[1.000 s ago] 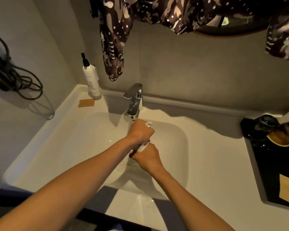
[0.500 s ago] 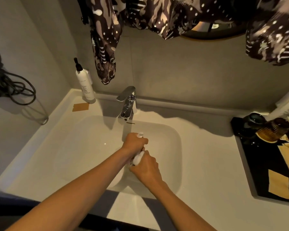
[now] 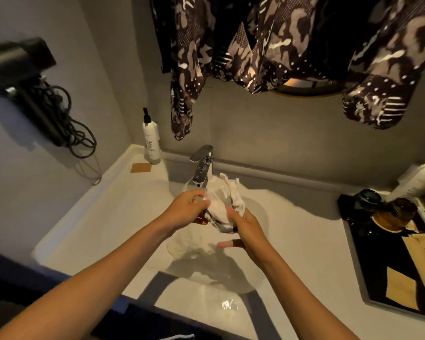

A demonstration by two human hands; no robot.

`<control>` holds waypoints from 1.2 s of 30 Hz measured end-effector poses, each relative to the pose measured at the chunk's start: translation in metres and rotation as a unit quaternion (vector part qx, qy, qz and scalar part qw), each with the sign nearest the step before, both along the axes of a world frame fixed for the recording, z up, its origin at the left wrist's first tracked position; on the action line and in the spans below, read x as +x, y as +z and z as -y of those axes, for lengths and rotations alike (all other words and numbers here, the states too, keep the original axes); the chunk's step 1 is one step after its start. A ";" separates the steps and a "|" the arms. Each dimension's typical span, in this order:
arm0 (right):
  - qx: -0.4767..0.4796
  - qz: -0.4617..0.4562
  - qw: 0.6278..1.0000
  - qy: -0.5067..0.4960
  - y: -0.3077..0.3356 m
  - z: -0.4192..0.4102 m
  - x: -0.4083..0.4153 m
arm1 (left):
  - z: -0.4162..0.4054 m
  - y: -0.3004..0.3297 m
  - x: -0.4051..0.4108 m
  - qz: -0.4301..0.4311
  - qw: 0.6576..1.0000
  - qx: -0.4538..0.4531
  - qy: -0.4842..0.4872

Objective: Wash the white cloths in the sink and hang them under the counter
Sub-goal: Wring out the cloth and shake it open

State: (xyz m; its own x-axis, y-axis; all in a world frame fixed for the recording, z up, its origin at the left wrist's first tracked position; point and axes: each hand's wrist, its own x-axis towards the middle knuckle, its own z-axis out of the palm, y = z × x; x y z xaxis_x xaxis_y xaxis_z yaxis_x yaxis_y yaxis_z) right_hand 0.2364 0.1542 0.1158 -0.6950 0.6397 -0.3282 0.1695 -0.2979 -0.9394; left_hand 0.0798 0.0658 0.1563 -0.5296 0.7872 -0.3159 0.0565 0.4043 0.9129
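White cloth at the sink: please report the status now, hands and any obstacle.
Left hand and right hand both gripping the white cloth, bunched. Cloth held above the sink, just under the faucet. Nothing in the way.

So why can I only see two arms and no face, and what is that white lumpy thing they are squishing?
The camera sits on the person's head and looks down, so you see what they see: their own arms reaching out. There is no machine here, only bare hands. The left hand and the right hand are squeezing a bunched white cloth between them, over the white sink and just in front of the shiny tap. At the back left corner stands a white pump bottle. On the right lies a dark tray with dark cups on it. Patterned clothes hang above, and a black hair dryer with its cord hangs on the left wall.
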 end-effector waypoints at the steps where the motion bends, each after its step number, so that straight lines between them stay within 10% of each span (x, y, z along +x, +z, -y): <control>1: -0.019 -0.029 0.999 -0.023 0.008 0.000 0.002 | 0.005 0.006 0.005 -0.005 1.000 0.014 0.022; 6: -0.035 -0.111 0.989 -0.091 0.054 -0.009 0.005 | 0.034 0.020 0.014 0.056 0.990 -0.006 0.127; 10: 0.053 -0.065 0.995 -0.046 0.088 -0.004 0.004 | 0.037 0.042 0.024 -0.144 0.985 0.007 0.096; 20: 0.067 -0.031 0.997 0.019 0.100 -0.010 0.007 | 0.002 0.077 0.007 -0.057 0.970 0.147 0.185; 27: -0.011 -0.006 0.999 -0.048 0.076 -0.043 0.026 | 0.001 0.139 0.000 -0.366 0.877 0.222 0.220; 32: 0.272 0.036 0.952 -0.133 0.098 -0.038 0.020 | -0.030 0.191 0.026 -0.520 0.804 0.275 0.086; 36: 0.429 -0.048 0.902 0.006 0.149 -0.024 -0.005 | -0.043 0.214 0.041 -0.512 0.804 0.301 0.017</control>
State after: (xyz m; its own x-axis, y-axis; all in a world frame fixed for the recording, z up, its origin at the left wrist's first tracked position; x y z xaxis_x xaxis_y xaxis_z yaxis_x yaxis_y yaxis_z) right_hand 0.2314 0.1778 0.2648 -0.7029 0.6217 0.3455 0.0732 0.5465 -0.8343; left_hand 0.1211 0.1092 0.3703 -0.2934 0.6136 0.7331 0.9017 -0.0770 0.4254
